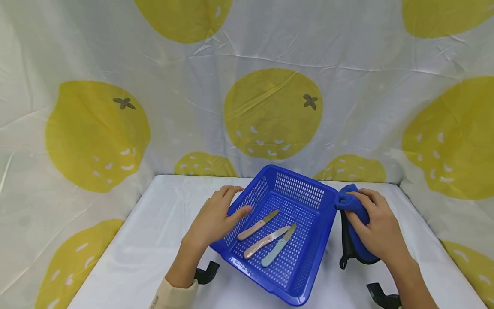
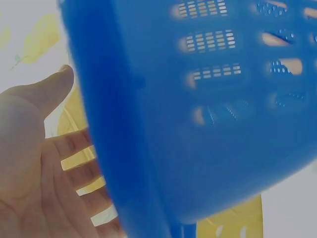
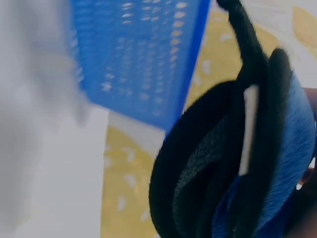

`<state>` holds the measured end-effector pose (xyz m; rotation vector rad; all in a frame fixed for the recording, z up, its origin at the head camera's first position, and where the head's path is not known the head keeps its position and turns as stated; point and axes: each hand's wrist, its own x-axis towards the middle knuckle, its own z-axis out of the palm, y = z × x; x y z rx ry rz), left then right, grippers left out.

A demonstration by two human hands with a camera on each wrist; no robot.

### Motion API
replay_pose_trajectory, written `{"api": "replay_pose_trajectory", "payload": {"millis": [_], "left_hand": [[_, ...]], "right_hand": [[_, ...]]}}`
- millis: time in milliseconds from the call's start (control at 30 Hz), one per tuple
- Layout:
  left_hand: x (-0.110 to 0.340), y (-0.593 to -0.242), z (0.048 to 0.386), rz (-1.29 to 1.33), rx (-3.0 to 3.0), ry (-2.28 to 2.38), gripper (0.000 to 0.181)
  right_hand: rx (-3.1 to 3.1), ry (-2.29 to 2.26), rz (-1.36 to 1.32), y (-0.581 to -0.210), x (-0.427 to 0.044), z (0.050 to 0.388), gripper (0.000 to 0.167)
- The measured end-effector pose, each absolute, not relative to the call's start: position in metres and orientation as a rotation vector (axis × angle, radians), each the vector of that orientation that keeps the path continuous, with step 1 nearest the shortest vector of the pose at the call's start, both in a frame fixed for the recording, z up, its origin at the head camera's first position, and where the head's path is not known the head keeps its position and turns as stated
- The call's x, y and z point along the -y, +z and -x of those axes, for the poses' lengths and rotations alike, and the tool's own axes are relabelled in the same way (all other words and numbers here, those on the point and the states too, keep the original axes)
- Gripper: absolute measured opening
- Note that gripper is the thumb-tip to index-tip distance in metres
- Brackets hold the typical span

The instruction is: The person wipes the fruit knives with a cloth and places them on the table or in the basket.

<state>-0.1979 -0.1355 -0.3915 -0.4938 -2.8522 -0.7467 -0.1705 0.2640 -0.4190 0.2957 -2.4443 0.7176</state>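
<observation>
A blue plastic basket (image 1: 318, 253) with perforated walls stands at an angle in the middle of the head view. Inside it lie three small knives: one with a pale pink handle (image 1: 251, 230), another with a pinkish handle (image 1: 257, 247), and one with a mint-green handle (image 1: 273, 254). My left hand (image 1: 214, 219) is at the basket's left rim, fingers extended and thumb spread apart; the left wrist view shows the fingertips partly hidden behind the rim. My right hand (image 1: 376, 225) grips a folded blue cloth (image 1: 359, 234) with black edging and a loop, beside the basket's right corner.
A white cloth covers the table (image 1: 154, 223). Behind and at both sides hangs a white curtain (image 1: 185, 94) printed with yellow lemons. Black straps (image 1: 207, 273) sit at the wrists.
</observation>
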Motion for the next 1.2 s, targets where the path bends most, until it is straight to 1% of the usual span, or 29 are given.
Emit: {"api": "replay_pose_trajectory", "payload": {"millis": [100, 300, 500, 633, 733, 900, 1067, 1200], "left_hand": [[0.139, -0.393, 0.2, 0.475, 2.841, -0.75, 0.068], [0.139, -0.392, 0.203, 0.481, 2.842, -0.753, 0.067], [0.14, -0.395, 0.204, 0.489, 2.861, -0.733, 0.066], [0.146, -0.402, 0.204, 0.491, 2.873, -0.71, 0.067], [0.154, -0.407, 0.203, 0.474, 2.879, -0.694, 0.067], [0.174, -0.417, 0.201, 0.444, 2.891, -0.644, 0.066], [0.195, -0.426, 0.203, 0.405, 2.876, -0.583, 0.062], [0.214, -0.432, 0.207, 0.386, 2.854, -0.542, 0.063]], "right_hand": [[2.526, 0.68, -0.281, -0.429, -0.276, 0.166, 0.038], [2.745, 0.622, -0.211, -0.448, -0.292, 0.158, 0.048], [2.875, 0.582, -0.218, -0.471, -0.298, 0.157, 0.049], [2.942, 0.563, -0.191, -0.481, -0.298, 0.159, 0.06], [2.983, 0.564, -0.162, -0.486, -0.298, 0.16, 0.065], [3.018, 0.533, -0.16, -0.491, -0.303, 0.16, 0.062], [3.044, 0.515, -0.169, -0.494, -0.311, 0.158, 0.072], [3.056, 0.55, -0.192, -0.496, -0.317, 0.157, 0.078]]}}
